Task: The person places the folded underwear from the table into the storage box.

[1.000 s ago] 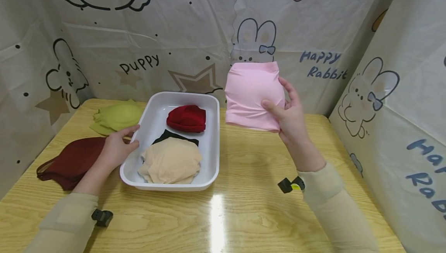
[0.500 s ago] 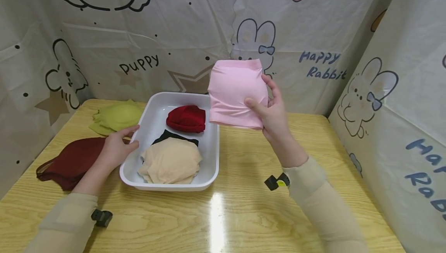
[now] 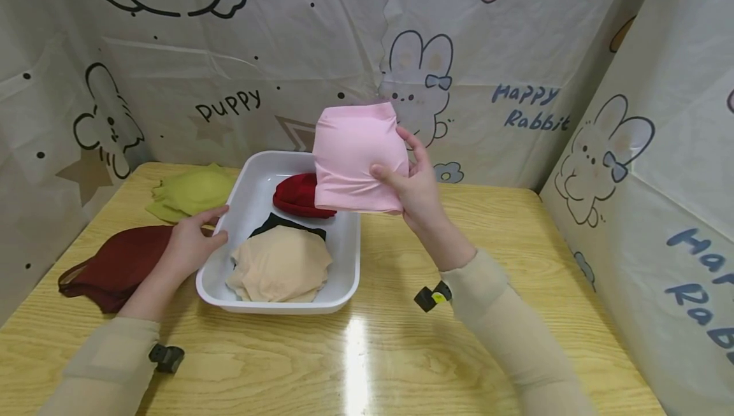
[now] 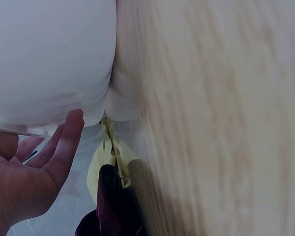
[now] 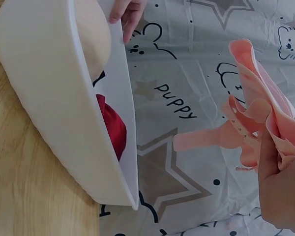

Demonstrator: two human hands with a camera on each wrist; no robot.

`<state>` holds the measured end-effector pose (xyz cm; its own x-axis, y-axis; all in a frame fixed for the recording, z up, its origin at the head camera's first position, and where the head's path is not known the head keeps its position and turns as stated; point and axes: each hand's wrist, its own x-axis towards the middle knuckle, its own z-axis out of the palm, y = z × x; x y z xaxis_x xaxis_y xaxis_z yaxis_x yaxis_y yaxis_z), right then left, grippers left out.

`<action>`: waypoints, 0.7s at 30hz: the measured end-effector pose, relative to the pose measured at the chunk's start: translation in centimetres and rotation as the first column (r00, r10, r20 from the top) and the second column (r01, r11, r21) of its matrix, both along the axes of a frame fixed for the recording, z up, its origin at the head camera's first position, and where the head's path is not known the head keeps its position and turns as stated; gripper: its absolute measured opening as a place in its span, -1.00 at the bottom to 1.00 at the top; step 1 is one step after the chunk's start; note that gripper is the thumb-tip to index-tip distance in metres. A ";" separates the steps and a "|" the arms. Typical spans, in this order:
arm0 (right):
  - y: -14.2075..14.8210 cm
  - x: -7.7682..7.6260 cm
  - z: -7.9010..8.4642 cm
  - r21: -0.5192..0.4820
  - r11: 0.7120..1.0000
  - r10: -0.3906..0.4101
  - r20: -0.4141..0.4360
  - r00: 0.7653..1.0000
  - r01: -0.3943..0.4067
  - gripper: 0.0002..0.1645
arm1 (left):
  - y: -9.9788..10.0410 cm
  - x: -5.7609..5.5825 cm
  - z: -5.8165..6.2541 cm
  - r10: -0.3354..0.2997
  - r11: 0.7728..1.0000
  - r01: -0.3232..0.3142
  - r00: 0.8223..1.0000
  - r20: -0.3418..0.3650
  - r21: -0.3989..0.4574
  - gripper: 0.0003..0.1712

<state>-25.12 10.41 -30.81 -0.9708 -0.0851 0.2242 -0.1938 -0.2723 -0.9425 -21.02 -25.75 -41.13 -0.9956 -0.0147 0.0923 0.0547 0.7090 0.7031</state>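
My right hand [image 3: 421,196] pinches a folded pink bra [image 3: 355,155], thumb on the near face, fingers behind it. It is held up over the far right of the white plastic bin [image 3: 352,276], overlapping the red bra [image 3: 295,194] in the head view. From the right wrist view, the pink bra's [image 5: 285,123] folded layers and a loose band end show. The left hand [image 3: 192,244] grips the bin's left rim, its thumb at the edge. Inside the bin, a beige bra [image 3: 281,266] lies at the front, partly covering a black garment [image 3: 281,222].
On the wooden table [image 3: 401,352], a maroon strapped bra [image 3: 123,263] lies left of the bin, partly behind the left arm. Behind it is a yellow-green garment [image 3: 192,190]. Printed cloth walls [image 3: 321,40] rise at the back and both sides.
My right hand has carried the pink bra leftward, from beside the bin to over its far right part. The left hand has stayed at the rim.
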 end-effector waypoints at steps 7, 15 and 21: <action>-1.6 -0.6 -0.7 0.006 1.000 0.009 0.045 0.999 -0.009 -0.10 | -0.1 -0.1 0.0 0.004 1.000 -0.004 1.000 -0.005 -0.003 -0.38; -3.4 -1.4 -2.0 -0.008 1.000 0.011 0.086 0.996 -0.010 -0.11 | -0.1 0.1 -0.1 -0.002 1.000 0.002 1.000 -0.014 0.000 -0.38; -4.6 -1.8 -2.7 0.002 1.000 -0.006 0.102 0.995 0.006 -0.11 | 0.0 0.1 0.0 -0.001 1.000 0.001 1.000 -0.011 0.002 -0.38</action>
